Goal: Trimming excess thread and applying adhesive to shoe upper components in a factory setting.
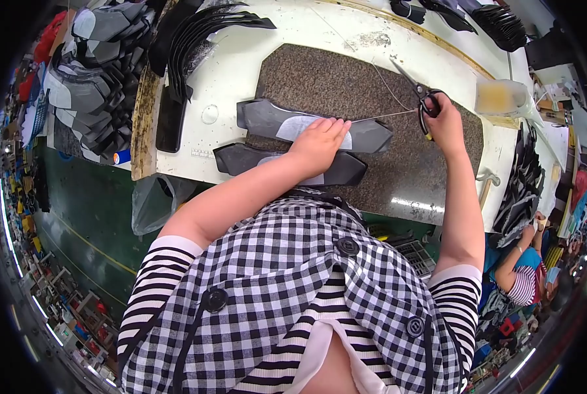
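Note:
My left hand (319, 141) lies flat, fingers stretched out, on a dark grey shaped piece (260, 121) with a light grey rounded patch in its middle. A second similar piece (237, 159) lies nearer to me, partly under my left wrist. My right hand (445, 125) grips black-handled scissors (411, 82), whose blades point away and to the left. From the far edge of the first piece, by my left fingertips, a pale thread (385, 117) runs taut to my right hand. Both pieces lie on a brown speckled mat (333, 79).
Stacked grey pieces (93, 85) stand at the left, and black curved strips (195, 39) lie at the far left. Next to these is a dark phone-like slab (170, 125). A hammer (487, 187) and a container with yellowish contents (500, 97) are right. Another person (520, 272) sits beyond.

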